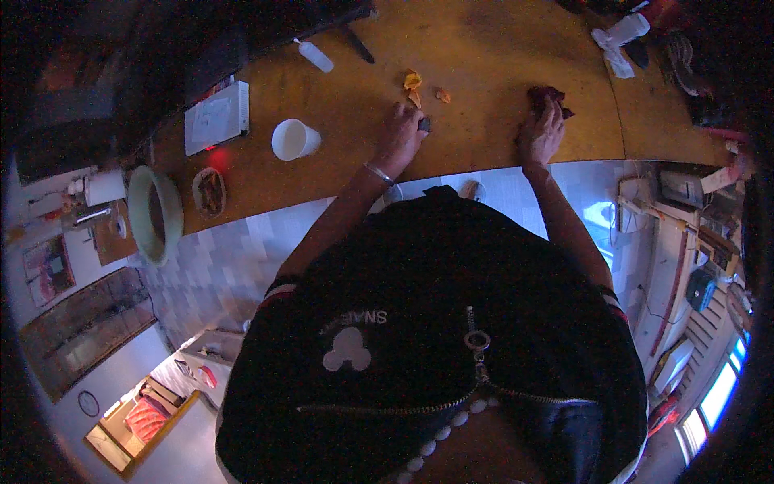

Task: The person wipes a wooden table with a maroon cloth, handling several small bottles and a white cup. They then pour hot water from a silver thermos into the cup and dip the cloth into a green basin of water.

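My left hand [400, 140], with a bracelet at the wrist, is curled at the wooden table [484, 54]. A small dark grey object [424, 124] shows at its thumb side, too dim to name. Just beyond its fingers lie orange-coloured peel pieces [412, 80], with another scrap of peel [443, 95] to their right. Farther right, my right hand [543, 134] grips a crumpled dark red cloth [546, 95] on the tabletop. Its fingers cover part of the cloth.
Left on the table are a white cup [295, 140], a white box-like device [216, 118], a clear tray with brown contents [209, 192] and a pale green basin [155, 215]. A white bottle [315, 56] and a dark knife-like object [358, 45] lie farther back. Crumpled white tissue [620, 45] lies far right.
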A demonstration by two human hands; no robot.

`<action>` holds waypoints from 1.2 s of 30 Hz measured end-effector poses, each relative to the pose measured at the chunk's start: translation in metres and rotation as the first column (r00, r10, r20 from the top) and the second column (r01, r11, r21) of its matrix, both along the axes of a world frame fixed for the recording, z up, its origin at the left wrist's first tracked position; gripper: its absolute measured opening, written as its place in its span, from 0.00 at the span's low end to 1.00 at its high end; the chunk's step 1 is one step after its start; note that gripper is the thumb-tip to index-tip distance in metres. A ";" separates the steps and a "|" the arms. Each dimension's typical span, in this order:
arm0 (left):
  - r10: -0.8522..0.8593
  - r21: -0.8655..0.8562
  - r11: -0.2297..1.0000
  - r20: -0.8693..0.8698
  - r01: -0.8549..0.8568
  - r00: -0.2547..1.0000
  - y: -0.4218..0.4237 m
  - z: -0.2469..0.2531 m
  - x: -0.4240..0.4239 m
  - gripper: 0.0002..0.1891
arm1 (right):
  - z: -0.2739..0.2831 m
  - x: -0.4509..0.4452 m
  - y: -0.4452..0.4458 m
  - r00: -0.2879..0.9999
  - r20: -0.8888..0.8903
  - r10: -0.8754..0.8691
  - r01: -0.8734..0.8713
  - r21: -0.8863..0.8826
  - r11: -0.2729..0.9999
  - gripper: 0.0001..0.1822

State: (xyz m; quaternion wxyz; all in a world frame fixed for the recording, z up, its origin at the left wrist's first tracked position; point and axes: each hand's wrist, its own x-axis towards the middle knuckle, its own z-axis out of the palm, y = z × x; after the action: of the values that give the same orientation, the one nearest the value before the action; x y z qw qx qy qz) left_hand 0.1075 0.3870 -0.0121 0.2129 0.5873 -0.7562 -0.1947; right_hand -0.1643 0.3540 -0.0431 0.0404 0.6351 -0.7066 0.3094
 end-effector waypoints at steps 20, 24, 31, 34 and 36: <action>0.084 -0.017 0.996 -0.012 -0.084 0.996 -0.051 0.018 0.017 0.26 | -0.001 -0.005 0.003 0.999 0.032 -0.016 0.015 0.023 1.000 0.31; 0.006 -0.082 0.997 0.130 0.005 0.991 -0.068 -0.001 0.013 0.27 | -0.002 -0.002 0.000 1.000 0.020 -0.014 0.014 -0.010 1.000 0.30; -0.023 -0.007 1.000 0.079 0.023 0.997 -0.070 -0.004 0.008 0.24 | -0.001 -0.002 0.000 0.998 0.050 -0.030 0.031 -0.014 0.999 0.26; 0.039 0.002 0.999 0.025 -0.039 0.999 -0.070 -0.004 0.007 0.21 | -0.003 -0.002 -0.001 0.996 0.085 -0.033 0.034 -0.015 0.999 0.27; 0.056 -0.041 0.997 -0.046 -0.058 0.997 -0.071 -0.004 0.005 0.17 | 0.000 -0.002 0.002 0.996 0.079 -0.031 0.032 -0.010 0.999 0.26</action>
State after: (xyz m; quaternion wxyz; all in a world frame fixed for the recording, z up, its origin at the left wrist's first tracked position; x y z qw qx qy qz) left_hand 0.1122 0.3156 -0.0158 0.2476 0.5996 -0.7381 -0.1854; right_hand -0.1659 0.3557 -0.0429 0.0208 0.6109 -0.7159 0.3374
